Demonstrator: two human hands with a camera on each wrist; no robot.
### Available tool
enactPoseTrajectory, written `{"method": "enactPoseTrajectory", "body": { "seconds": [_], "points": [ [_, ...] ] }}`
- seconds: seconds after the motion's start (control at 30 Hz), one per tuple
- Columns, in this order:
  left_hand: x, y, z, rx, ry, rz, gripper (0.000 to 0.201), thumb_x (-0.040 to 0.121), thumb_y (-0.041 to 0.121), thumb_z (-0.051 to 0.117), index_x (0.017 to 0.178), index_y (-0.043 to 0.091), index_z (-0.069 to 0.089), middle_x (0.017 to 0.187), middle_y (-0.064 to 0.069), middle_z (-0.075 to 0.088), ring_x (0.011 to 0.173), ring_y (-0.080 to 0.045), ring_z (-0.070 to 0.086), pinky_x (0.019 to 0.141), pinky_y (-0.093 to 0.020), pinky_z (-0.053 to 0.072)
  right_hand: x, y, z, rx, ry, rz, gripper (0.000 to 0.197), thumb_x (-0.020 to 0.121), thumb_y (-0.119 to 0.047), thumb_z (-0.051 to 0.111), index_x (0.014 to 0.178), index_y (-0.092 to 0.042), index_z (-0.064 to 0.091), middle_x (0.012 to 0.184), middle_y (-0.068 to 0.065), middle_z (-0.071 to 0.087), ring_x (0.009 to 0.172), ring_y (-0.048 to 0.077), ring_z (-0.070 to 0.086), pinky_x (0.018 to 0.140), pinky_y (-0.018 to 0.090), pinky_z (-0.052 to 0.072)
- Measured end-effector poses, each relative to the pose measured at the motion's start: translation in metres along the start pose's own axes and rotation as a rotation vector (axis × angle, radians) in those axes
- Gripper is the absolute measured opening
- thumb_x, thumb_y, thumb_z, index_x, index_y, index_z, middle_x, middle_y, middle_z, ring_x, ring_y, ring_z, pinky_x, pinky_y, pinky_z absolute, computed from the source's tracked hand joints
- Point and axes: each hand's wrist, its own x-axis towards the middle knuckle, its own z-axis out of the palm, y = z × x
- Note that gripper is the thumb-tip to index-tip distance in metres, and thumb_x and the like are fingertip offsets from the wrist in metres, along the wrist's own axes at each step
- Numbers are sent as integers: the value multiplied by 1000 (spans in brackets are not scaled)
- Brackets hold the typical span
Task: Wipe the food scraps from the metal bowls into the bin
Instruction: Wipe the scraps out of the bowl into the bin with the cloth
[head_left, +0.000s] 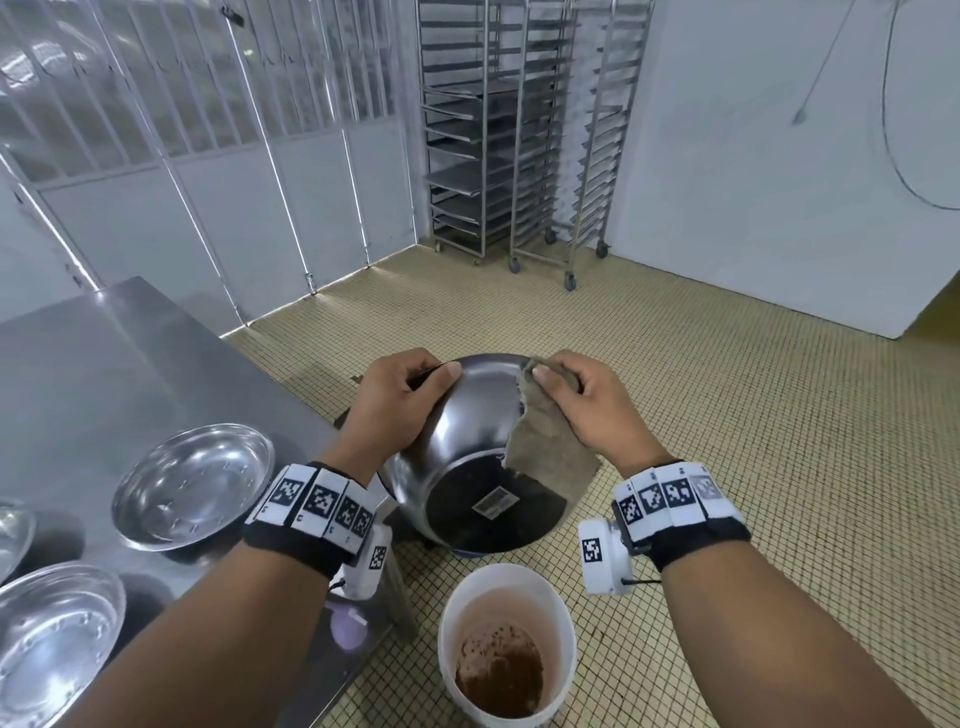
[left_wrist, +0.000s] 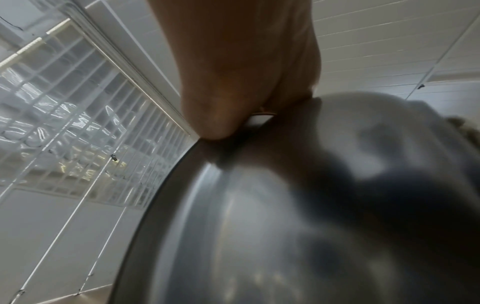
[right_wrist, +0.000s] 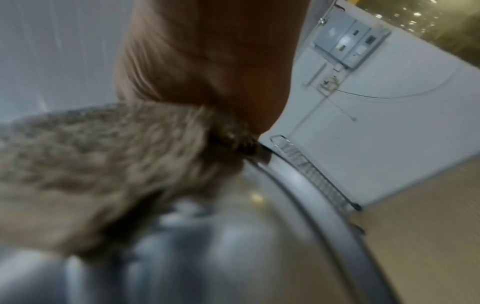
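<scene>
Bin: white plastic bucket (head_left: 506, 644) at 6 o'clock, on the tiled floor (head_left: 727, 441), brown scraps at its bottom.
Held bowl: metal bowl (head_left: 470, 452) at the centre, above the bucket and a little beyond it, tipped so its base faces the camera.
Left hand: left hand (head_left: 397, 402) at 10 o'clock of the bowl, fingers curled over the rim, thumb on the outer wall.
Right hand: right hand (head_left: 584, 405) at 2 o'clock, pinching a brown cloth (head_left: 550, 447) against the rim.
Waiting bowls: other bowls (head_left: 192, 486) at 8 o'clock on the steel table (head_left: 104, 364).
Risk: I judge that scraps may fall on the floor, because the opening points away from the bucket; the smooth rim could also slip.
</scene>
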Motion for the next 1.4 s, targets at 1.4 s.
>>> {"method": "enactPoseTrajectory", "body": {
  "seconds": [1.4],
  "points": [
    [0, 15, -14, -111, 114, 8, 23, 95, 33, 74, 74, 26, 72, 64, 13, 70, 56, -1, 61, 53, -15, 46, 4, -19, -14, 19, 5, -11, 16, 101, -36, 61, 96, -27, 73, 86, -12, 70, 80, 5, 66, 73, 23, 52]
  ]
}}
